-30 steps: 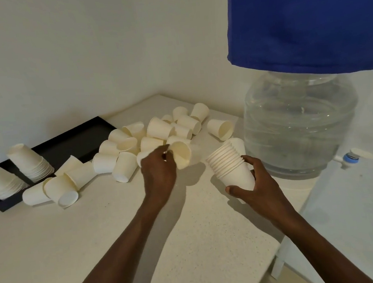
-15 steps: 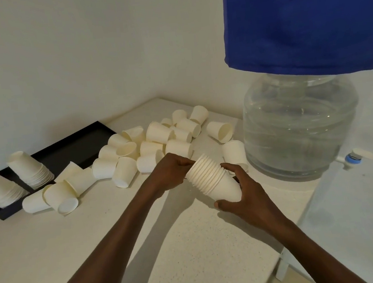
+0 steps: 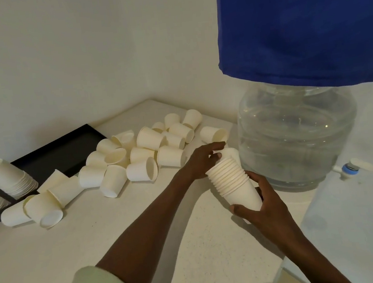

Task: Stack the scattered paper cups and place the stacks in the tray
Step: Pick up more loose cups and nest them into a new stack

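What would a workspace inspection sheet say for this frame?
Surface: pale speckled countertop, set in a wall corner.
Job's things: stack of nested white paper cups held in hand; loose white paper cups lying scattered; black rectangular tray holding two finished cup stacks.
Clutter: nothing seen.
Grippers: right hand grips the stack's base; left hand rests on its top rims.
Cables: nothing seen.
Surroundings: clear water bottle under a blue cover, white tap with blue collar, plain white walls.
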